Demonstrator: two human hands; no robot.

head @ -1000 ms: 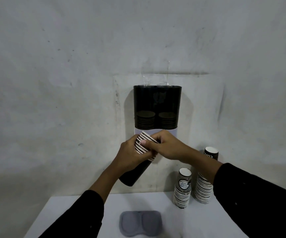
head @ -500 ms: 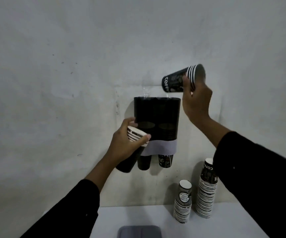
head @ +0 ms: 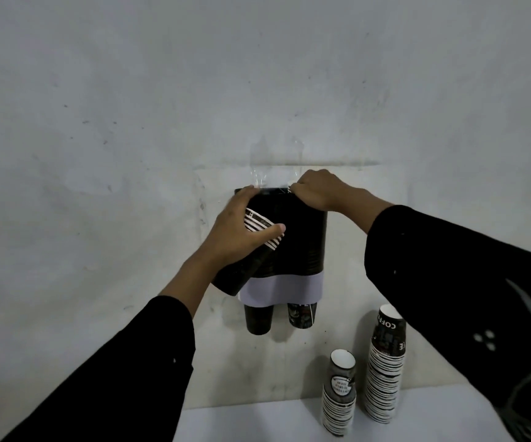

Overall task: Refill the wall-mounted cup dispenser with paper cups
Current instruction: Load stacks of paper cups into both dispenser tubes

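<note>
The dark two-tube cup dispenser (head: pixel 302 247) hangs on the wall, with a white band low down and two cups poking out below. My left hand (head: pixel 238 231) grips a short stack of black paper cups (head: pixel 251 250), tilted, rims up and to the right, in front of the dispenser's left side. My right hand (head: pixel 318 189) rests at the dispenser's top right opening, fingers curled; the cups it carried are hidden, only a sliver of rim shows at its fingertips.
Two stacks of paper cups stand on the white table (head: pixel 257 422) against the wall: a short one (head: pixel 339 397) and a taller one (head: pixel 385 365) right of it. My dark sleeves cross the lower part of the view.
My right hand came down from above with its few cups to the dispenser's top right opening. My left hand rose with its stack to the dispenser's upper left.
</note>
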